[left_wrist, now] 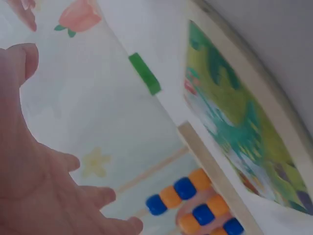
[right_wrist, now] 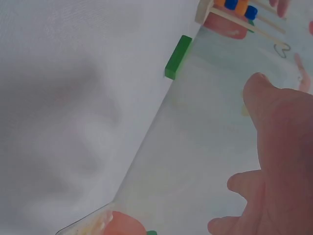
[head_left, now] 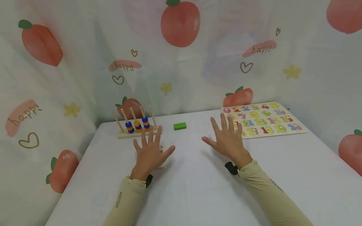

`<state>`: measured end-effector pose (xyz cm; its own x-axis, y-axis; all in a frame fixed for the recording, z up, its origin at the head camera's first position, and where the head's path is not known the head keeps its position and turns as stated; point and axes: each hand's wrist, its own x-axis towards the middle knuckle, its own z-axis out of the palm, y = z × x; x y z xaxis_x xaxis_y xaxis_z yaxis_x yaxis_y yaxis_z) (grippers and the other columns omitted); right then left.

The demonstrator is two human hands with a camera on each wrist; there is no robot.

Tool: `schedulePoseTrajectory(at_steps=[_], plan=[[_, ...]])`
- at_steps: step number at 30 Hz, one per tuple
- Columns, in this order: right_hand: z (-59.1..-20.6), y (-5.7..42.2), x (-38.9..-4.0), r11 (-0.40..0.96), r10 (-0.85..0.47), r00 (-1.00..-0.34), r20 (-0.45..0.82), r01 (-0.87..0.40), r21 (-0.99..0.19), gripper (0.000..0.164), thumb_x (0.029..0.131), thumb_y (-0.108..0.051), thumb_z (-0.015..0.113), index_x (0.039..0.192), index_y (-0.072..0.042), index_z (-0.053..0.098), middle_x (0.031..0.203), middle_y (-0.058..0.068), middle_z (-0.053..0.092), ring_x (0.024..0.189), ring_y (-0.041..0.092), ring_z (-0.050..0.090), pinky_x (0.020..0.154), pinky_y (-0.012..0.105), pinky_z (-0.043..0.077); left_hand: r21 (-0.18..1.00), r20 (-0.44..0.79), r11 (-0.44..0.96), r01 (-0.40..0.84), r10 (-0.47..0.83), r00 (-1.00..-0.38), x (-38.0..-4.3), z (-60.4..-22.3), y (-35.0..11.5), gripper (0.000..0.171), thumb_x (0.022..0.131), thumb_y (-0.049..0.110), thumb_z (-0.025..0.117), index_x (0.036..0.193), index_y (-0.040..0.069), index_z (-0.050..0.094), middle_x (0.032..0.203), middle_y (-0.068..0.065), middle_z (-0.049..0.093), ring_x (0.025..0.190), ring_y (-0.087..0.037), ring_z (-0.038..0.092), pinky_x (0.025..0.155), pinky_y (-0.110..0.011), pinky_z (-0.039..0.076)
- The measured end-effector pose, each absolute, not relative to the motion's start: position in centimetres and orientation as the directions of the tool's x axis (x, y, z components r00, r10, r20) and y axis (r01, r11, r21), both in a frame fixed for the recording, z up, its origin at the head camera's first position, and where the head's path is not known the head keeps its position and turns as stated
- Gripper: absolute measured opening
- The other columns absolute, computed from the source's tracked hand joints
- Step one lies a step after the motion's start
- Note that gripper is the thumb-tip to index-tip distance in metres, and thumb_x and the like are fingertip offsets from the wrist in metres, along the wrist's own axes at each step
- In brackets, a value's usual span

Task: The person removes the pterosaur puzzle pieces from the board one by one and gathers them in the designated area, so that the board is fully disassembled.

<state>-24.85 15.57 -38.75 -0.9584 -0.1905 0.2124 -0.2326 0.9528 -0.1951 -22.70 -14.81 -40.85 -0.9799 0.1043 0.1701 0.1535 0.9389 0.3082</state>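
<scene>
My left hand hovers over the table with its fingers spread and holds nothing. Beyond its fingertips stands a wooden bead counting frame with blue and orange beads on its middle pegs. Below that hand lies a wooden-edged board with a colourful picture, mostly hidden by the hand in the head view. My right hand, also spread and holding nothing, is raised in front of a number puzzle board and covers its left edge. A green block lies between the two hands, farther back, touched by neither.
The white table runs back to a hanging curtain printed with red fruit, hearts and flowers. Another curtain side borders the table on the left. Dark wrist cameras sit under both wrists.
</scene>
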Motion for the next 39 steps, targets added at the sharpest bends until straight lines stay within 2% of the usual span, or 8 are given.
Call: schedulePoseTrajectory(at_steps=[9,15,22,29,35,39], plan=[[-38.8,15.1,-24.9,0.947,-0.206,-0.958,0.199,-0.246,-0.206,0.094,0.102,-0.061,0.064,0.169,-0.006,0.028,0.173,0.033,0.011,0.156,0.059,0.011,0.118,0.081,0.007,0.358,0.09,0.927,0.112,0.085,-0.992,-22.3,-42.0,-19.6,0.109,0.094,0.068,0.066,0.174,0.016,0.014,0.179,-0.015,0.007,0.16,-0.052,0.006,0.115,-0.084,0.002],[-38.9,14.7,-25.0,0.946,-0.217,-0.957,0.192,-0.255,-0.199,0.094,0.102,-0.06,0.064,0.17,-0.006,0.028,0.173,0.032,0.011,0.156,0.058,0.013,0.117,0.082,0.01,0.346,0.011,0.931,0.115,0.118,-0.993,-21.8,-42.6,-22.2,0.113,0.092,0.07,0.069,0.173,0.011,0.017,0.179,-0.018,0.007,0.159,-0.053,0.003,0.116,-0.083,0.002],[-38.9,13.9,-25.1,0.935,-0.242,-0.951,0.192,-0.282,-0.214,0.092,0.103,-0.058,0.065,0.169,-0.005,0.029,0.173,0.032,0.012,0.157,0.056,0.013,0.118,0.081,0.01,0.327,-0.107,0.938,0.113,0.156,-0.982,-21.9,-42.8,-23.7,0.118,0.089,0.075,0.069,0.172,0.007,0.02,0.178,-0.017,0.016,0.159,-0.054,0.007,0.117,-0.082,0.004],[-38.6,12.8,-25.2,0.921,-0.275,-0.946,0.172,-0.31,-0.237,0.09,0.103,-0.059,0.063,0.169,-0.007,0.03,0.173,0.032,0.015,0.156,0.056,0.017,0.117,0.081,0.014,0.34,-0.206,0.937,0.085,0.162,-0.965,-22.4,-42.9,-24.9,0.116,0.086,0.076,0.07,0.17,0.008,0.029,0.176,-0.013,0.025,0.158,-0.055,0.012,0.118,-0.081,0.007],[-38.3,11.5,-25.4,0.897,-0.313,-0.938,0.146,-0.343,-0.279,0.087,0.105,-0.057,0.062,0.169,-0.007,0.032,0.172,0.032,0.019,0.155,0.056,0.023,0.118,0.079,0.019,0.339,-0.248,0.938,0.068,0.159,-0.955,-22.7,-42.2,-25.5,0.109,0.088,0.069,0.075,0.169,0.009,0.032,0.175,-0.014,0.028,0.158,-0.055,0.011,0.118,-0.08,0.006],[-38.0,10.4,-25.4,0.88,-0.335,-0.933,0.132,-0.36,-0.31,0.084,0.105,-0.055,0.063,0.168,-0.008,0.034,0.171,0.032,0.024,0.154,0.054,0.026,0.118,0.078,0.019,0.356,-0.271,0.933,0.051,0.155,-0.95,-22.6,-41.6,-25.4,0.108,0.088,0.062,0.079,0.169,0.009,0.031,0.174,-0.016,0.028,0.157,-0.056,0.011,0.118,-0.08,0.007]])
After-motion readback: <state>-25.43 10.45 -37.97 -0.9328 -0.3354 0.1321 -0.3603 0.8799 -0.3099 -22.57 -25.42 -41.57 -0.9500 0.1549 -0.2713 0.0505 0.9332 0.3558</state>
